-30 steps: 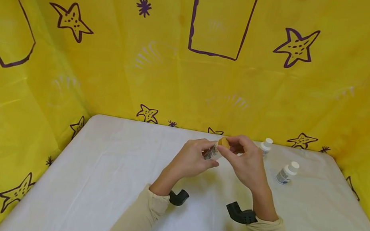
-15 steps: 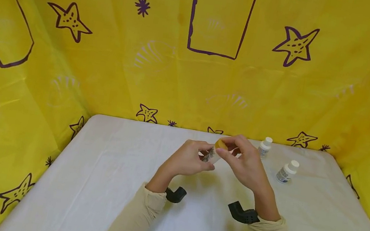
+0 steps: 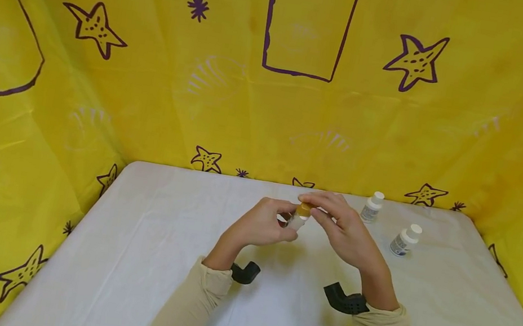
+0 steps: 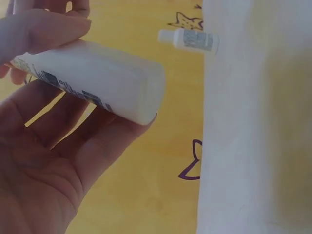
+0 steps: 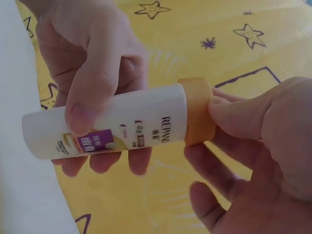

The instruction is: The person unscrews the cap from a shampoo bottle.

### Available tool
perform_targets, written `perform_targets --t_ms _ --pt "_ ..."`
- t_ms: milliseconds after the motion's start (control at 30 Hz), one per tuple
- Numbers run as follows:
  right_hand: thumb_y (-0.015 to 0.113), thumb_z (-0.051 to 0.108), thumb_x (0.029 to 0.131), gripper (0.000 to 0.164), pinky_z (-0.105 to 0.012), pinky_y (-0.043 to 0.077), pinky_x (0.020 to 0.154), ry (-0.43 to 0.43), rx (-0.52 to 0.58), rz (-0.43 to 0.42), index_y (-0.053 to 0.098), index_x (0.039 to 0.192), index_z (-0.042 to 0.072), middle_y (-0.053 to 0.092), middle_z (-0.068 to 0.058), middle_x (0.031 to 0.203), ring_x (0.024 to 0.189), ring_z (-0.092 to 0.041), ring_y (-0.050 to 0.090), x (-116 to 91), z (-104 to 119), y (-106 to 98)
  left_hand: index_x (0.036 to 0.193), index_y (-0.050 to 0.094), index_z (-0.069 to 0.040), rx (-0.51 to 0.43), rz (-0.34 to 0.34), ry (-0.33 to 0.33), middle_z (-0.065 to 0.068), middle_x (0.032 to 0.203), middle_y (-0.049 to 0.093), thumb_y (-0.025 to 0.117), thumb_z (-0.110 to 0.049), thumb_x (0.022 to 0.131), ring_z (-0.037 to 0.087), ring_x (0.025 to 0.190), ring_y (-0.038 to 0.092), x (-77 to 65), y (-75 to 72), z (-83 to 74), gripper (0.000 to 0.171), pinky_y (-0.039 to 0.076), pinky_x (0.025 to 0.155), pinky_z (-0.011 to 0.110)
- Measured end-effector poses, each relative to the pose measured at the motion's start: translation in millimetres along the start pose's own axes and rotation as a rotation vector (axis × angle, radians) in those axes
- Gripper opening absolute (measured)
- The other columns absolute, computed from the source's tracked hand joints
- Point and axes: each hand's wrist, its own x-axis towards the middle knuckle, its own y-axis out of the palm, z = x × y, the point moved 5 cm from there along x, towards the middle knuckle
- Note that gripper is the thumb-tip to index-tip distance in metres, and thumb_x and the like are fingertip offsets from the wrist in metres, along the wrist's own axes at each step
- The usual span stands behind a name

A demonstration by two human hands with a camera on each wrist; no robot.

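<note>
Head view: found REPAND bottle [image 3: 296, 223] lifted over white table [image 3: 123, 255], tilted, clamped in left hand [image 3: 262, 224]; too small for detail. Left wrist view: judged light, stiff-walled, smooth, likely to slip; best gripped round mid-body. Cannot make out upper end, lost at left edge. Right wrist view: noted orange cap [image 5: 199, 112] pinched by right hand [image 3: 348, 231]; purple label [image 5: 104, 138] part-covered by left thumb [image 5: 84, 113]; cannot confirm contents.

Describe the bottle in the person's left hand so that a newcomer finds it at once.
Above the white table, the left hand holds a tilted white bottle and the right hand pinches its orange cap. That cap sets it apart: the two standing bottles at right have white caps.
</note>
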Motion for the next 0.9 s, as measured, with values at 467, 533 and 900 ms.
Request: perform_targets --t_ms 467,533,900 --pt "0.073 0.030 0.095 0.036 -0.021 0.046 0.082 0.319 0.017 -0.288 0.064 0.120 0.005 0.067 -0.010 0.114 0.100 -0.019 0.060 1.2 -8.9 -7.7 0.118 0.073 -0.031 -0.005 -0.059 0.001 -0.007 0.098 0.071 0.088 -0.036 0.080 0.013 0.088 0.069 3.3 4.8 0.3 0.041 0.058 0.073 0.024" --pt "0.075 0.030 0.094 0.036 -0.023 0.047 0.082 0.320 -0.001 -0.278 0.065 0.118 0.005 0.067 -0.010 0.113 0.099 -0.020 0.061 1.3 -9.0 -6.6 0.119 0.073 -0.033 -0.011 -0.061 -0.005 -0.008 0.096 0.071 0.089 -0.038 0.078 0.014 0.085 0.070 2.7 5.3 -0.1 0.045 0.058 0.070 0.025" --pt "0.077 0.021 0.092 0.025 -0.026 0.051 0.080 0.259 -0.044 -0.271 0.070 0.111 0.006 0.068 -0.010 0.111 0.098 -0.024 0.064 1.1 -8.2 -3.6 0.121 0.072 -0.032 0.052 -0.067 -0.025 -0.009 0.097 0.070 0.090 -0.043 0.075 0.014 0.082 0.067 1.7 5.8 -3.8 0.050 0.055 0.066 0.025"
